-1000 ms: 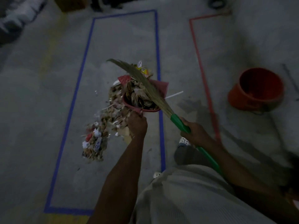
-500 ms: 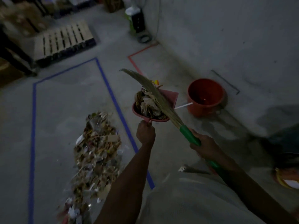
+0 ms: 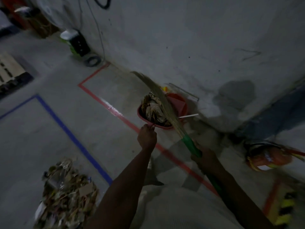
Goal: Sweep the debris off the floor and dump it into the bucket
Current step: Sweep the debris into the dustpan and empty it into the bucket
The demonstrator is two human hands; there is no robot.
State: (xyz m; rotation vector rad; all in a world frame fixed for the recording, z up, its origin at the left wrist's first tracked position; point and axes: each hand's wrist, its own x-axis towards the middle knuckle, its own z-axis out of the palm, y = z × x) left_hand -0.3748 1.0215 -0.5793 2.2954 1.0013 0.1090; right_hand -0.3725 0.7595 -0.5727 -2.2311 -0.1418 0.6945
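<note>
Loaded red plastic dustpan (image 3: 149,120) now overlaps orange-red round bucket (image 3: 183,103) at frame centre; half second back, bucket sat apart to right. Judge: near enough to tip. My left hand (image 3: 146,138) pinches dustpan handle. My right hand (image 3: 204,161) wraps green-handled grass broom (image 3: 189,142), bristles pinning paper scraps (image 3: 152,109) in dustpan. Big debris pile (image 3: 66,192) waits lower left. Orange object (image 3: 267,158) lies lower right, off my path.

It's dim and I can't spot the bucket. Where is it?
Head view, right of centre: the bucket stands on the floor by the wall, mostly hidden behind the broom and the loaded dustpan held by the left hand.
</note>
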